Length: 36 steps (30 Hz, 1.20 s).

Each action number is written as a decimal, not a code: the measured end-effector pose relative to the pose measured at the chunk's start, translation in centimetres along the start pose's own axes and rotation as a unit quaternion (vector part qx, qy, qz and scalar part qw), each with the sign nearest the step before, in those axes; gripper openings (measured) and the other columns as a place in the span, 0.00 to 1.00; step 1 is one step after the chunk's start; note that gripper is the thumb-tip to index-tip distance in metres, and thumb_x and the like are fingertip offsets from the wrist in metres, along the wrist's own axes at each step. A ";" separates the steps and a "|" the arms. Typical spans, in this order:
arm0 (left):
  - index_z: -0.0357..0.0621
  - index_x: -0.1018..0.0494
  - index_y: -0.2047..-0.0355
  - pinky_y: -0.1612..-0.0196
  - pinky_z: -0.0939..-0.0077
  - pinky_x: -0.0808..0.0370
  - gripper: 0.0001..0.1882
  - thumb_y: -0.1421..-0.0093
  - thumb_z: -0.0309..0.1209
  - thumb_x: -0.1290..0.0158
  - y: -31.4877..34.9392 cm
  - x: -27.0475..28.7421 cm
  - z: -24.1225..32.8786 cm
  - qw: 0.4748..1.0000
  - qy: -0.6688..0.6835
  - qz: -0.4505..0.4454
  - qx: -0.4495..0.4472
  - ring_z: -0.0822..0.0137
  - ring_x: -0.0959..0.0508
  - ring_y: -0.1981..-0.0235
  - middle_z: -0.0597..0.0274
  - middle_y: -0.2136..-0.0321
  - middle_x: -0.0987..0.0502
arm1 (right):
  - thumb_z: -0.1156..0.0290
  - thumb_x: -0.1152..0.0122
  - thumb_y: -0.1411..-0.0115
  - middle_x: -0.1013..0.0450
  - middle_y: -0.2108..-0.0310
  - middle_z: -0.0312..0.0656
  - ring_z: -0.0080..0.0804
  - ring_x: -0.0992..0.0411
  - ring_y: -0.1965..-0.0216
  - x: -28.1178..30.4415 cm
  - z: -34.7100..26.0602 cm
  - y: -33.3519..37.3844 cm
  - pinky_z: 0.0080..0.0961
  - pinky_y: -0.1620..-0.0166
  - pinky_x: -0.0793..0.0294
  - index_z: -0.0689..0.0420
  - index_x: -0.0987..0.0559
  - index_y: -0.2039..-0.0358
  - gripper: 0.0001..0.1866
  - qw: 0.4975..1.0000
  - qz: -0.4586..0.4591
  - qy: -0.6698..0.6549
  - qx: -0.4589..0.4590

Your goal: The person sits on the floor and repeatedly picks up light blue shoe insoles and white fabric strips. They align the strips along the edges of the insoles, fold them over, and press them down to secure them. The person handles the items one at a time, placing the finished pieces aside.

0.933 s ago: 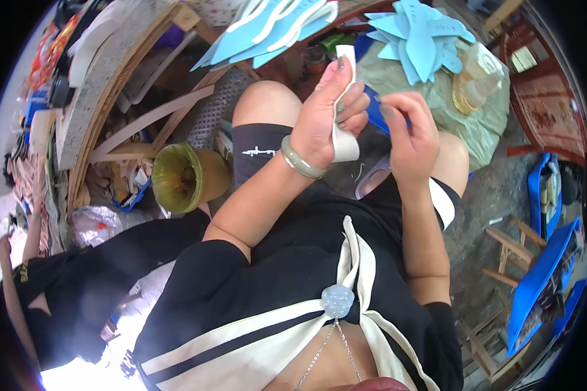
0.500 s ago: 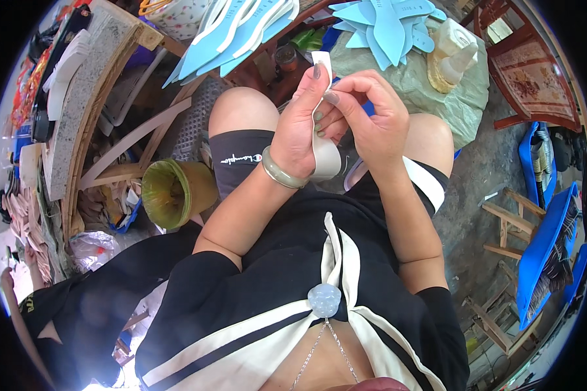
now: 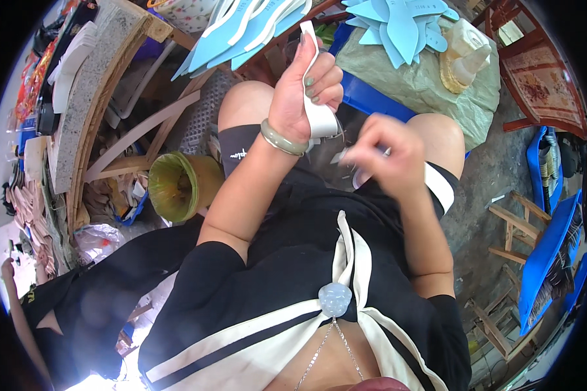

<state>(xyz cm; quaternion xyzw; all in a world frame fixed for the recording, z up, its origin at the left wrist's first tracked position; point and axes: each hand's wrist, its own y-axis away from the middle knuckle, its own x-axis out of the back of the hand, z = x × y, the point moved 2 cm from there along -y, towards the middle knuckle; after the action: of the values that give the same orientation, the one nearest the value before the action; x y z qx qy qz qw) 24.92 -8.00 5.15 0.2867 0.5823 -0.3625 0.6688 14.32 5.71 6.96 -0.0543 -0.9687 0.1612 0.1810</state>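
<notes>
My left hand (image 3: 306, 91) is closed around a white curved strip (image 3: 321, 122), a band of sheet material. One end stands up past my thumb and the wider end bends below my fingers, over my lap. My right hand (image 3: 391, 156) is beside it to the right, apart from the strip. Its fingers look curled but are smeared by motion, so what they hold, if anything, is unclear. Ahead of my left hand lie light blue sole-shaped pieces (image 3: 218, 49) with white strips on them. More light blue pieces (image 3: 401, 32) are piled at the far right.
A plastic bottle (image 3: 466, 55) stands on a greenish covered surface (image 3: 372, 62). To my left are a lined bin (image 3: 182, 189) and a worn bench edge (image 3: 91, 85). Blue trays (image 3: 548, 260) and a wooden stool (image 3: 515, 225) stand on the right. A person in dark clothing (image 3: 104, 300) is at lower left.
My right hand has come off the white strip and moved down and right. My left hand still holds the strip, shifted slightly left and up.
</notes>
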 end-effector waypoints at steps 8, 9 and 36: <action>0.47 0.31 0.67 0.81 0.86 0.42 0.11 0.34 0.40 0.51 0.7 -0.4 -1.2 0.966 -0.237 0.027 -0.103 0.82 0.39 0.83 0.73 0.84 0.36 | 0.79 0.42 0.44 0.26 0.67 0.41 0.26 0.27 0.70 0.3 1.9 -2.2 0.20 0.65 0.29 0.61 0.20 0.62 0.08 0.989 0.121 0.015 -0.079; 0.47 0.31 0.66 0.78 0.86 0.39 0.09 0.34 0.39 0.51 0.8 -0.4 -1.6 0.933 -0.324 0.052 -0.145 0.82 0.36 0.80 0.72 0.81 0.33 | 0.78 0.42 0.44 0.26 0.67 0.40 0.25 0.28 0.69 0.2 2.2 -2.4 0.20 0.64 0.29 0.61 0.21 0.63 0.08 0.989 0.138 -0.019 -0.050; 0.58 0.44 0.37 0.37 0.60 0.42 0.34 0.44 0.23 0.51 -29.6 9.1 -1.9 -0.147 -0.939 -0.277 -0.140 0.63 0.39 0.38 0.65 0.42 0.36 | 0.77 0.44 0.40 0.26 0.65 0.44 0.28 0.28 0.63 6.5 5.3 1.9 0.23 0.58 0.28 0.66 0.21 0.68 0.06 0.959 0.175 -0.202 -0.098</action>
<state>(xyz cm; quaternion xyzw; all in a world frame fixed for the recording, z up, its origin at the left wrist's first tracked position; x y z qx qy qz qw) 0.19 -24.79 -2.96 0.6377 0.5836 0.3193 -0.3883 6.38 7.01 3.81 -0.2065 -0.9715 0.1026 -0.0560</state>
